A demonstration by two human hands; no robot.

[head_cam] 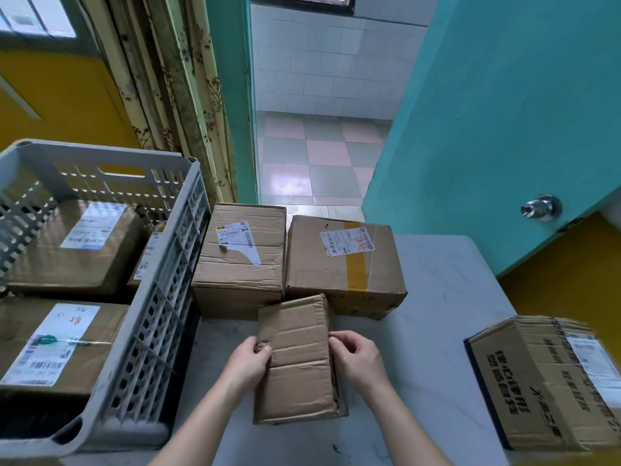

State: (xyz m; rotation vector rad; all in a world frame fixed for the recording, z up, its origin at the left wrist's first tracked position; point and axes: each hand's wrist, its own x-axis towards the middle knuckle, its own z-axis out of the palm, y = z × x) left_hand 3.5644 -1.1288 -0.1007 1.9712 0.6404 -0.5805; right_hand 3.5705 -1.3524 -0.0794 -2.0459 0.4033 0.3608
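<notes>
Found open table (437, 280) only on the right, out to the far right corner. Counted one crate (161, 297) along the left edge with three boxes (67, 247) inside, two far boxes (342, 264) at the far edge, one right box (544, 381). Held one flat box (295, 361) near the front edge, left hand (248, 361) and right hand (356, 358) with fingers curled, pinching its long sides.

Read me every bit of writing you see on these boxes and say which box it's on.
"3" in red handwriting, next character unclear: label on near crate box.
Box with peeling label: print too small.
Yellow-taped box: label and red scrawl unreadable.
Right-hand box: large black Chinese print, upside down, blurred.
No writing shows on the held box.
</notes>
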